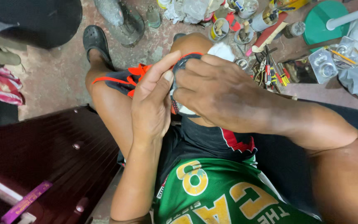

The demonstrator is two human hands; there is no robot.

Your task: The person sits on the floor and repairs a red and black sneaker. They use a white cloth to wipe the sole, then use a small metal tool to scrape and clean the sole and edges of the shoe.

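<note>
Black shoe [125,81] with orange-red trim, held across the bare knees, above the lap. Dark upper, bright orange-red bands along the edge and at the lace area; pale patch visible under the right palm, part of shoe or cloth, cannot tell which. Toe or heel end: cannot tell, mostly covered by both hands.

Left hand [152,103]: fingers straight and together, thumb up, pressed flat against the near end of the shoe. Not curled round it; braced on it.

Right hand [218,93]: fingers curled and clamped over the dark rounded end of the shoe, knuckles toward the camera. Both hands close together, touching at the fingertips over the shoe.

White cloth [222,50] showing just beyond the right hand, on the knee.

Black clog [96,41] on the foot, resting on the stained concrete floor [59,70].

Floor beyond the knees: clutter of small tins and jars [220,27], hand tools with red and yellow grips [272,72], clear plastic box [324,64], green round base [326,20] with a white pole.

Dark red ribbed wooden surface [50,157] to the left, beside the left forearm; purple strip [25,201] lying on it.

Striped red and white cloth [1,85] at far left.

Green jersey with yellow print and black shorts in the near foreground.
</note>
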